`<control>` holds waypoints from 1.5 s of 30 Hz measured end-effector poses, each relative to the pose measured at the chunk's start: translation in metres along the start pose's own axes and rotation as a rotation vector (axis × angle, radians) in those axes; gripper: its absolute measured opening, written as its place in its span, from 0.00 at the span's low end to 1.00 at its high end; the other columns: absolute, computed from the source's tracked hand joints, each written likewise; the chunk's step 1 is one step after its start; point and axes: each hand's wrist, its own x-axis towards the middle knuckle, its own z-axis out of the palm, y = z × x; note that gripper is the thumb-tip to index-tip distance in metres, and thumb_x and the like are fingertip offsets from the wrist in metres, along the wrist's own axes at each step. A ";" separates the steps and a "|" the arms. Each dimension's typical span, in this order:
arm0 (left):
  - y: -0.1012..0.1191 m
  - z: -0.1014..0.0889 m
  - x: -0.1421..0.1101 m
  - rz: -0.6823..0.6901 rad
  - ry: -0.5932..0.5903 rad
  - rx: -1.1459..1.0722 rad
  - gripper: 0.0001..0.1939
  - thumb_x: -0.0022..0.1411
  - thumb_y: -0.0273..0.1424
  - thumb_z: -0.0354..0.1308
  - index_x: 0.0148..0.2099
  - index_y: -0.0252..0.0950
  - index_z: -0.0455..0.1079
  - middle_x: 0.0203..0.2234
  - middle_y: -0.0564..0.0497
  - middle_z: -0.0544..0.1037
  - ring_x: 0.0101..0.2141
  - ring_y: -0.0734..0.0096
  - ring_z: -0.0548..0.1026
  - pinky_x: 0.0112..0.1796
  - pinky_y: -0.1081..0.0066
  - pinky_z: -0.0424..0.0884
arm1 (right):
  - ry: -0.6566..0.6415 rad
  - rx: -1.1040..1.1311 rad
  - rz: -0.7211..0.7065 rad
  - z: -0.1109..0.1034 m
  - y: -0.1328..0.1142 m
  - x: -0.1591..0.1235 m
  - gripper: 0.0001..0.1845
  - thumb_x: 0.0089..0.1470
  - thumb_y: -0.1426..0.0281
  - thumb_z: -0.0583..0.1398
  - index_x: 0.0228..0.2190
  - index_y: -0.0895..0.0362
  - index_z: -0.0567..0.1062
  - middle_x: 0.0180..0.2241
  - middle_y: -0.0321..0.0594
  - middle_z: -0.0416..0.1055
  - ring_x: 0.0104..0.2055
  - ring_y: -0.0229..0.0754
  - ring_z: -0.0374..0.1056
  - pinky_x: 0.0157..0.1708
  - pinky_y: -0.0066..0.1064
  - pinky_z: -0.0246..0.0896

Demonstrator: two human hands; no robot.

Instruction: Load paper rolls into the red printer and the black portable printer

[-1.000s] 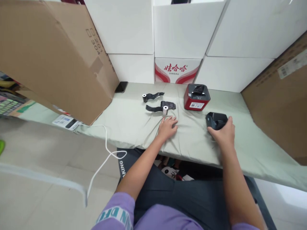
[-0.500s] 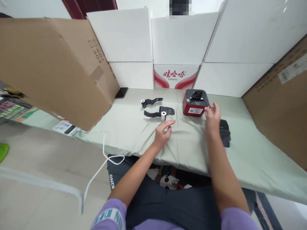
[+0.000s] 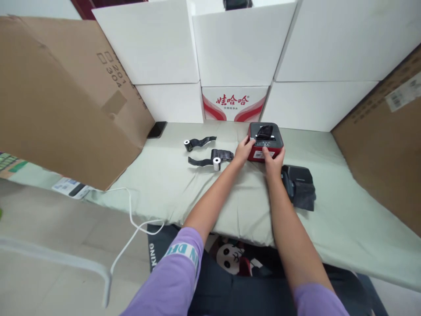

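Note:
A small red printer (image 3: 265, 139) with a dark top stands on the pale green cloth (image 3: 204, 188) over the table. My left hand (image 3: 244, 152) grips its left side and my right hand (image 3: 272, 162) holds its front right corner. Both hands curl around the casing. A black printer (image 3: 298, 186) lies just right of my right forearm. Two small white paper rolls (image 3: 216, 163) with black strips trailing from them lie left of my left hand.
White boxes (image 3: 230, 48) are stacked along the back, one with a red logo (image 3: 234, 102). Large brown cardboard (image 3: 59, 101) leans at the left, more cardboard (image 3: 381, 140) at the right. A dark phone (image 3: 157, 130) lies near the back left. A white cable (image 3: 131, 219) hangs off the table edge.
My right hand left the black printer and moved up to the red one. My left hand rose from the cloth and took hold of the red printer's left side.

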 end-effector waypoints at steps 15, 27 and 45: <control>0.042 -0.041 -0.095 0.191 0.113 0.104 0.24 0.67 0.36 0.60 0.64 0.40 0.72 0.61 0.50 0.75 0.63 0.59 0.72 0.64 0.63 0.66 | -0.025 -0.143 -0.027 -0.043 -0.070 -0.063 0.41 0.45 0.49 0.69 0.54 0.57 0.65 0.49 0.52 0.74 0.47 0.52 0.73 0.49 0.45 0.70; 0.019 -0.069 -0.184 0.024 0.105 -0.079 0.23 0.60 0.31 0.60 0.58 0.35 0.78 0.57 0.45 0.79 0.60 0.51 0.74 0.61 0.58 0.68 | -0.105 0.003 0.101 -0.068 -0.059 -0.166 0.47 0.39 0.51 0.73 0.56 0.56 0.65 0.55 0.54 0.71 0.52 0.55 0.72 0.54 0.50 0.69; 0.013 -0.061 -0.162 -0.238 0.124 -0.504 0.27 0.44 0.27 0.60 0.51 0.38 0.74 0.37 0.51 0.79 0.36 0.69 0.76 0.40 0.70 0.70 | -0.323 -0.146 -0.392 -0.067 -0.084 -0.073 0.07 0.53 0.62 0.65 0.30 0.52 0.80 0.52 0.46 0.77 0.58 0.57 0.67 0.63 0.60 0.54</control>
